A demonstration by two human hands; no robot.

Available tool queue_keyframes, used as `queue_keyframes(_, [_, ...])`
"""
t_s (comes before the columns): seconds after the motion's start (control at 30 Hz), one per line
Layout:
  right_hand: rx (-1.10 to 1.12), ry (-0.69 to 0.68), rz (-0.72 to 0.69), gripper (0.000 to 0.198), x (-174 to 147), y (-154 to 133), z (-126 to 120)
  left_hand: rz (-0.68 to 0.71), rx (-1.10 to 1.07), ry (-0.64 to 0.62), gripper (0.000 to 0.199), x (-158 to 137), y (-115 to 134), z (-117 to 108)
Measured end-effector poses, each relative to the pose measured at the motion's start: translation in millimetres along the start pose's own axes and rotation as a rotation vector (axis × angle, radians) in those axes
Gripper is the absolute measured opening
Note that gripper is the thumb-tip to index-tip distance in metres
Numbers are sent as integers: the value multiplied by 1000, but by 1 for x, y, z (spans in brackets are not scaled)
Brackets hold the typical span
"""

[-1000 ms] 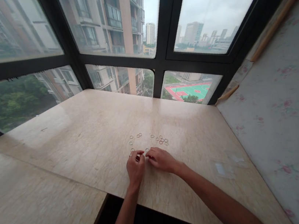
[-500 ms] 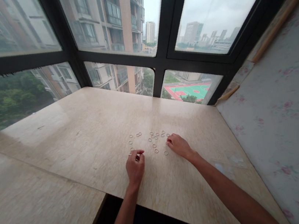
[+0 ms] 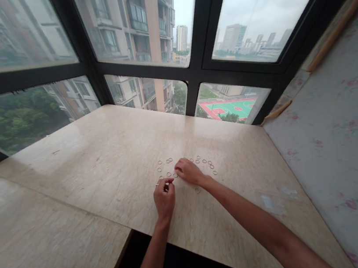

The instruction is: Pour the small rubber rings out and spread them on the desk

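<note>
Head view shows no writing or labels that I can read anywhere. Small thin metal rings (image 3: 203, 162) lie scattered flat on the beige marble bench (image 3: 102, 153), most of them loose and apart from one another, one (image 3: 197, 190) lying alone nearer to me than the rest. My left hand (image 3: 164, 197) rests on the bench just on my side of the rings, its fingers curled in and pinched together; something tiny seems to sit between the tips, but it is too small for me to tell. My right hand (image 3: 189, 171) lies in the middle of the scatter, fingers bent together with the tips pressing down at the rings. The two hands are near each other, not touching. Beyond the rings, dark window frames (image 3: 197, 76) rise at the bench's far edge.
</note>
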State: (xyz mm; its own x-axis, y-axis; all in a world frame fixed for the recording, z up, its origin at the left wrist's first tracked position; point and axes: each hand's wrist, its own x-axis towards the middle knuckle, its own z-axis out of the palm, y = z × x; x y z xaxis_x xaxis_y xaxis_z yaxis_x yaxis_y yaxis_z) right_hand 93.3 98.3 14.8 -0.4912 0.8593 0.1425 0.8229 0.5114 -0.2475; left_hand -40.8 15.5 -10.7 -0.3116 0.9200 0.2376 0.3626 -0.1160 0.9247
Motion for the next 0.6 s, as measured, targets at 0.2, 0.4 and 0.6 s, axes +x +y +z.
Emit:
queue_keyframes(0.2, [-85, -47, 45, 21, 36, 19, -8, -15, 4, 21, 18, 2, -1, 1])
queue_keyframes(0.4, [-153, -88, 3, 20, 57, -10, 2, -13, -3, 10, 18, 1, 0, 1])
queue_keyframes(0.6, [-300, -15, 265, 26, 56, 10, -4, -14, 14, 2, 18, -1, -1, 1])
